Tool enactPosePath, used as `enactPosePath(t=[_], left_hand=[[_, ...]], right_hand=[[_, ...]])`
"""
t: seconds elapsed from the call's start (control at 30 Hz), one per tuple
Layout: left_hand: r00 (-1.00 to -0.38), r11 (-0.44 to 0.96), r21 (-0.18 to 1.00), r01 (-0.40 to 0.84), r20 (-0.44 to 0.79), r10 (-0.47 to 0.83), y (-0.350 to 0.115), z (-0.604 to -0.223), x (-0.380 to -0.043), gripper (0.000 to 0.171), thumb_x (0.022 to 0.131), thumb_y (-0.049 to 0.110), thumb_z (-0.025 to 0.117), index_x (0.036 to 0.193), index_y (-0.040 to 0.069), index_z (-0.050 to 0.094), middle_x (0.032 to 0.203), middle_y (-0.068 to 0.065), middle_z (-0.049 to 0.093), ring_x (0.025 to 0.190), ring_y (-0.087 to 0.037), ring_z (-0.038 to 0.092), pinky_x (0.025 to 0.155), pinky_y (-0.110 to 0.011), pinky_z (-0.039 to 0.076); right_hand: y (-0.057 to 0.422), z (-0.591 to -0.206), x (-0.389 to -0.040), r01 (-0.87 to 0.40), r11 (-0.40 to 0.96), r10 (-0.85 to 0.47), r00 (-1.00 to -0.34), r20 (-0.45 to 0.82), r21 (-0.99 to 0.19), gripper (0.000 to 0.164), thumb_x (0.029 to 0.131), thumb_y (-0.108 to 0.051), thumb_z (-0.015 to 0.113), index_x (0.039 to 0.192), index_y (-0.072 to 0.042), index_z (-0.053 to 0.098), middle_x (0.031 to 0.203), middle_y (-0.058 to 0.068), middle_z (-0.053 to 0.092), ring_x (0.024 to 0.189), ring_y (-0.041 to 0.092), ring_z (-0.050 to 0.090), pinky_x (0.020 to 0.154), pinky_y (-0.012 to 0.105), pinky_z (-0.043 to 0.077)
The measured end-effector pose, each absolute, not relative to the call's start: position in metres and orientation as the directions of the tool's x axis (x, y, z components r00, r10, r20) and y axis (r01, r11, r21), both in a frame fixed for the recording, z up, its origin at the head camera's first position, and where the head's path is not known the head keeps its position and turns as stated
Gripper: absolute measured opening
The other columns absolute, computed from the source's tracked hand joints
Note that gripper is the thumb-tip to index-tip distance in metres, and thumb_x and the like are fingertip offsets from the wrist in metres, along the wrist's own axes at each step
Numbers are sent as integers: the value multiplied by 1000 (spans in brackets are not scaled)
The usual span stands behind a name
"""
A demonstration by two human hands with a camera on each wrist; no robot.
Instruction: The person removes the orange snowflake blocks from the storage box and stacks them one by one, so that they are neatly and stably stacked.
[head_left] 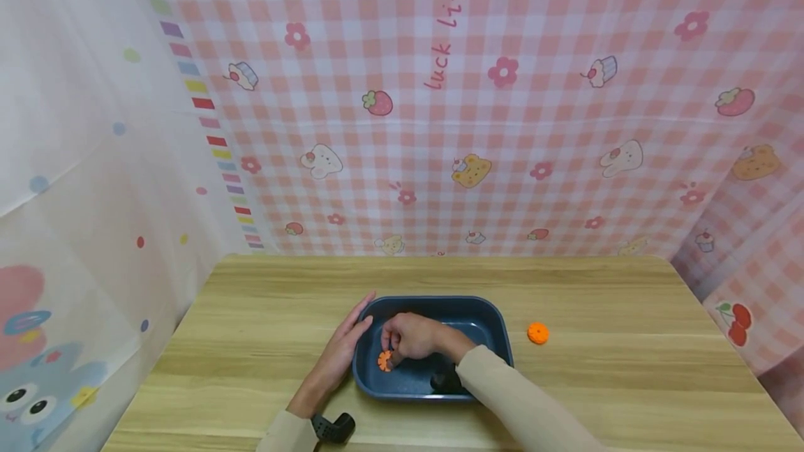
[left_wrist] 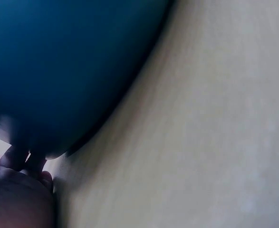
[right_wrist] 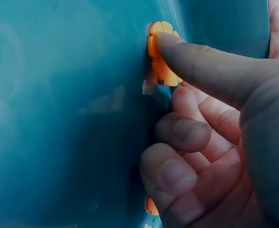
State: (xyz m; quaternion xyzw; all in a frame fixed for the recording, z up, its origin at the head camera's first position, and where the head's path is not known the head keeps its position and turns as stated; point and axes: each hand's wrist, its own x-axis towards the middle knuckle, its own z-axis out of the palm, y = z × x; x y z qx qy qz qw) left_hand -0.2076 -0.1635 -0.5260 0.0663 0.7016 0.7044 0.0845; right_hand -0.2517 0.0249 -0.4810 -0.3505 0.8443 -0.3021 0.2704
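A dark blue rectangular basin (head_left: 433, 396) sits on the table. My left hand (head_left: 339, 351) rests along its left side, fingers extended against the outer wall and thumb at the rim. The left wrist view shows only part of this hand (left_wrist: 20, 194) beside the basin's wall (left_wrist: 72, 71). Inside the basin, my right hand (head_left: 414, 337) pinches an orange flower-shaped piece (right_wrist: 165, 71) near the left end, thumb across its face and other fingers curled. Another bit of orange (right_wrist: 152, 206) shows below those fingers, mostly hidden.
On the table to the right of the basin lies another orange flower-shaped piece (head_left: 537, 333). The wooden table (head_left: 597, 396) runs back to a pink checked cloth (head_left: 534, 124). A black band with a camera (head_left: 336, 427) is on the left wrist.
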Motion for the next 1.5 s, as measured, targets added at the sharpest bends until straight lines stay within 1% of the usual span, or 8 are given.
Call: enactPosePath(t=[0.23, 0.43, 0.67, 0.83, 1.0, 1.2, 1.33, 1.5], left_hand=[[-974, -26, 999, -33, -26, 223, -163, -526, -207, 52, 106, 31, 45, 155, 19, 35, 163, 0, 24, 151, -22, 14, 123, -50, 8], [-975, -35, 999, -29, -21, 221, -163, -526, -208, 52, 106, 30, 45, 155, 18, 35, 163, 0, 24, 151, -22, 16, 122, -50, 9], [-974, -47, 998, -37, -25, 226, -162, -527, -207, 50, 106, 30, 45, 154, 21, 36, 163, 0, 23, 151, -22, 16, 122, -50, 10], [-973, -51, 998, -48, -35, 230, -162, -527, -206, 53, 105, 32, 45, 155, 21, 34, 164, -1, 21, 151, -23, 15, 122, -50, 11], [-973, -38, 998, -49, -39, 227, -161, -525, -206, 53, 105, 35, 46, 155, 22, 34, 164, -1, 20, 151, -23, 13, 122, -51, 11], [-973, -28, 999, -44, -37, 226, -161, -524, -206, 52, 106, 33, 44, 155, 22, 34, 164, -2, 20, 152, -25, 11, 122, -53, 8], [-974, -11, 999, -38, -35, 224, -161, -524, -206, 52, 106, 35, 44, 155, 22, 33, 164, -2, 21, 152, -26, 11, 121, -55, 8], [-976, -3, 999, -33, -32, 216, -161, -526, -207, 53, 105, 36, 44, 155, 22, 33, 164, -1, 21, 152, -25, 11, 122, -53, 7]], right_hand=[[25, -479, -251, -438, 573, -758, -605, -244, -692, 16, 81, -12, 81, 82, -16, 65, 60, -9, 51, 54, 5, 45, 53, 18, 33], [26, -476, -251, -408, 548, -771, -585, -252, -730, 18, 83, -10, 79, 82, -15, 63, 67, -8, 58, 60, 6, 51, 57, 18, 39], [28, -473, -252, -391, 519, -778, -585, -230, -760, 19, 83, -3, 76, 82, -14, 61, 64, -7, 62, 56, 8, 51, 55, 19, 41], [33, -467, -251, -318, 514, -755, -608, -244, -797, 17, 85, 1, 72, 88, -13, 63, 70, -4, 65, 55, 11, 53, 51, 23, 46], [43, -460, -252, -312, 480, -766, -604, -219, -820, 15, 88, 2, 66, 96, -9, 68, 68, 0, 64, 52, 14, 56, 49, 29, 52], [57, -448, -251, -230, 440, -750, -626, -214, -868, 22, 92, 5, 55, 103, -3, 71, 76, 10, 67, 57, 19, 64, 62, 45, 59], [68, -442, -250, -163, 415, -739, -634, -227, -895, 26, 93, 6, 51, 110, -1, 70, 85, 11, 68, 65, 21, 68, 68, 44, 60], [83, -438, -250, -109, 378, -747, -623, -233, -919, 33, 89, 9, 54, 118, 2, 66, 87, 12, 68, 73, 23, 71, 74, 42, 61]])
